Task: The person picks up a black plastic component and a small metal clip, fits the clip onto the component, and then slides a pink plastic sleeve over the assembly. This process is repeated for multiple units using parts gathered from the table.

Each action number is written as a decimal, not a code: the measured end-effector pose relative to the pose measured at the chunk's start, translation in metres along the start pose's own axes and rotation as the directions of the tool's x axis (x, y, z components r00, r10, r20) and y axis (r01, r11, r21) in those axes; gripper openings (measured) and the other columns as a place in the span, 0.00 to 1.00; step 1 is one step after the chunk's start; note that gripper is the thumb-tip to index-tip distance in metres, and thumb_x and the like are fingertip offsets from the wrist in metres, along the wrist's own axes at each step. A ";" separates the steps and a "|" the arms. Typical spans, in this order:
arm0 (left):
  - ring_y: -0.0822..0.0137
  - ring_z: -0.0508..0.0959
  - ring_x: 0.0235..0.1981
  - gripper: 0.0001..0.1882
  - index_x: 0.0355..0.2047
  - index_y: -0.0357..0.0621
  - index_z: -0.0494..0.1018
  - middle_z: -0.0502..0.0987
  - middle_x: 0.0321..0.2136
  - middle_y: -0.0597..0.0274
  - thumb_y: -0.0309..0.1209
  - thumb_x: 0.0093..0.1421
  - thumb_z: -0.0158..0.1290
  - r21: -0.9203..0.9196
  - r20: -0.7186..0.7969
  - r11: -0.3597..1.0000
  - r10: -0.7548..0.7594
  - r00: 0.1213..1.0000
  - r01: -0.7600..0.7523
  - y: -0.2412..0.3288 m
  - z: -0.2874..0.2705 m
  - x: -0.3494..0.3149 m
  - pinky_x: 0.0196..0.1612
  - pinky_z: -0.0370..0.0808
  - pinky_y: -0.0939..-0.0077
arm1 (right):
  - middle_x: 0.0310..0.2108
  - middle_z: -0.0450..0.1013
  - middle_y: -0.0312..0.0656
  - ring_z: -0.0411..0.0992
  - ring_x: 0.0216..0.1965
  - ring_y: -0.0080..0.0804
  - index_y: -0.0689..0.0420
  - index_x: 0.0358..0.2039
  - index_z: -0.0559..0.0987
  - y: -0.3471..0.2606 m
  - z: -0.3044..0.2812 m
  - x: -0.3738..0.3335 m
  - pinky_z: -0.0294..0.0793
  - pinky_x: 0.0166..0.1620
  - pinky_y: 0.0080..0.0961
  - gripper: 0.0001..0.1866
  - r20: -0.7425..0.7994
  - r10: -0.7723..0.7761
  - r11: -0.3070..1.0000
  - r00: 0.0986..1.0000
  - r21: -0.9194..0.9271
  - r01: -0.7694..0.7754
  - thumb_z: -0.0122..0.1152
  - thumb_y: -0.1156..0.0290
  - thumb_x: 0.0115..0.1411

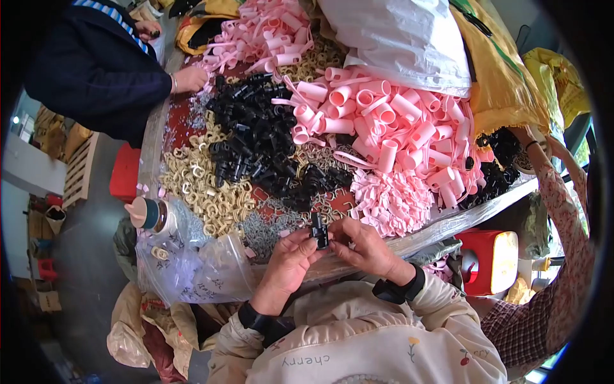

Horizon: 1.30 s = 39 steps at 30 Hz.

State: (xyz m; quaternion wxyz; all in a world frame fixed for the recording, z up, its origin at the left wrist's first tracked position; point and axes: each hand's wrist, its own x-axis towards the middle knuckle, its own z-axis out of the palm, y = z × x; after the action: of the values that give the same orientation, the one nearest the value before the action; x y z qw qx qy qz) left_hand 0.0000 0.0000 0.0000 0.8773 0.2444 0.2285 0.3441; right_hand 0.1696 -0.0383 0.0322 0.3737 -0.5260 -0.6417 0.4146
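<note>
A small black plastic part (319, 232) stands upright at the table's front edge, held between the thumb and fingers of my left hand (290, 259). Close against its right side, my right hand (369, 248) has its thumb and fingertips pinched together. Whatever lies in that pinch is too small to make out. Just beyond both hands are loose small metal clips (272, 225), and a pile of similar black plastic parts (252, 131) rises behind them.
Pink plastic tubes (390, 115) and small pink pieces (393, 201) are heaped at right, beige rings (208, 179) at left. A bottle (150, 214) and clear plastic bags (192, 272) lie near left. One person's hand (190, 79) reaches in at far left; another person's arm (556, 185) is at right.
</note>
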 end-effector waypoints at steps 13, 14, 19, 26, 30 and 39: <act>0.62 0.70 0.42 0.13 0.39 0.38 0.68 0.71 0.38 0.56 0.26 0.52 0.48 -0.054 -0.038 0.999 0.008 0.999 -0.010 -0.006 0.000 -0.004 0.47 0.66 0.67 | 0.19 0.59 0.30 0.58 0.21 0.16 0.59 0.27 0.66 0.017 0.004 -0.002 0.58 0.23 0.14 0.05 -0.034 0.102 0.935 0.994 0.345 -0.084 0.49 0.71 0.55; 0.62 0.70 0.42 0.13 0.39 0.38 0.68 0.71 0.38 0.56 0.26 0.52 0.48 -0.059 -0.029 0.998 0.011 1.000 -0.013 -0.005 0.001 -0.003 0.47 0.65 0.67 | 0.20 0.59 0.29 0.57 0.21 0.15 0.59 0.27 0.66 0.018 0.003 -0.003 0.57 0.23 0.13 0.06 0.013 0.139 0.890 0.990 0.437 -0.131 0.48 0.70 0.56; 0.62 0.71 0.41 0.13 0.39 0.38 0.68 0.71 0.38 0.56 0.25 0.51 0.49 -0.053 0.021 0.998 0.040 0.999 -0.039 -0.008 -0.002 -0.002 0.48 0.65 0.66 | 0.19 0.59 0.28 0.54 0.19 0.14 0.58 0.28 0.65 0.024 0.001 -0.005 0.54 0.22 0.11 0.08 0.110 0.176 0.805 0.978 0.555 -0.207 0.47 0.66 0.56; 0.61 0.71 0.41 0.13 0.39 0.39 0.68 0.71 0.37 0.55 0.25 0.51 0.49 0.031 0.009 0.998 0.046 0.999 -0.046 -0.010 -0.004 -0.003 0.47 0.65 0.65 | 0.19 0.60 0.28 0.54 0.19 0.14 0.58 0.28 0.66 0.023 -0.003 -0.008 0.54 0.22 0.12 0.09 0.141 0.227 0.787 0.964 0.556 -0.267 0.48 0.66 0.56; 0.59 0.72 0.39 0.13 0.39 0.39 0.67 0.71 0.36 0.54 0.26 0.51 0.49 0.016 -0.033 1.000 0.009 0.999 -0.009 -0.008 0.002 -0.005 0.44 0.69 0.67 | 0.20 0.60 0.29 0.55 0.20 0.14 0.58 0.27 0.66 0.022 -0.005 -0.010 0.55 0.23 0.11 0.09 0.128 0.232 0.788 0.964 0.556 -0.263 0.48 0.66 0.56; 0.58 0.74 0.34 0.13 0.40 0.38 0.66 0.72 0.35 0.53 0.27 0.54 0.46 -0.046 -0.075 0.994 -0.099 0.992 0.096 -0.004 0.006 -0.001 0.35 0.74 0.74 | 0.20 0.59 0.28 0.57 0.21 0.14 0.58 0.26 0.65 0.014 -0.014 -0.009 0.57 0.25 0.12 0.09 0.110 0.247 0.744 0.963 0.615 -0.261 0.47 0.66 0.56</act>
State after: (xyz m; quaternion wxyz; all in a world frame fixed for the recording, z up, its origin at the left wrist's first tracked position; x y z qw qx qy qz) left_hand 0.0052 -0.0051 0.0027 0.8886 0.2010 0.2664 0.3147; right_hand 0.1889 -0.0441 0.0242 0.4598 -0.4504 -0.3946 0.6557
